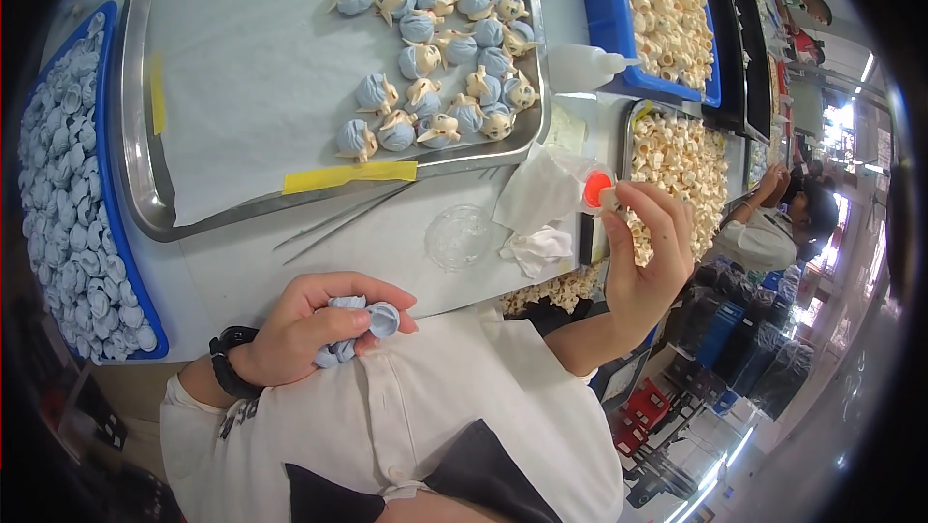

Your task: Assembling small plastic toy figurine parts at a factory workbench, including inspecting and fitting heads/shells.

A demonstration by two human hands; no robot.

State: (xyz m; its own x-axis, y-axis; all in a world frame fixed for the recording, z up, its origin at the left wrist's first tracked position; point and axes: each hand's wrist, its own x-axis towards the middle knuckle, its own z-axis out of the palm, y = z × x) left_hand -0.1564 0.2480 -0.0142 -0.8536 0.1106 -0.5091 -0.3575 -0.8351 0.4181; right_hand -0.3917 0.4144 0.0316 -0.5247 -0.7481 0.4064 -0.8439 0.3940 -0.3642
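Observation:
My left hand point(307, 330), with a dark watch on its wrist, is closed around several blue-grey hollow doll hair pieces point(384, 321). One of them sits at the fingertips with its hollow side showing. On the right, my right hand point(655, 257) pinches a small cream doll face piece point(608, 198) between thumb and forefinger. It is right against a small round red-orange dish point(594, 185), and I cannot tell whether they touch. Doll heads point(420, 61) with blue-grey hair and cream faces lie in a paper-lined metal tray point(143, 196) in front of me.
A blue bin point(109, 185) of hair pieces stands left. Cream pieces fill a blue bin point(604, 15) and a tray point(677, 151) at right. Nearby are a white squeeze bottle point(585, 69), tissue point(539, 250), tweezers point(338, 223) and a clear round lid point(459, 238). Another person point(783, 223) sits farther right.

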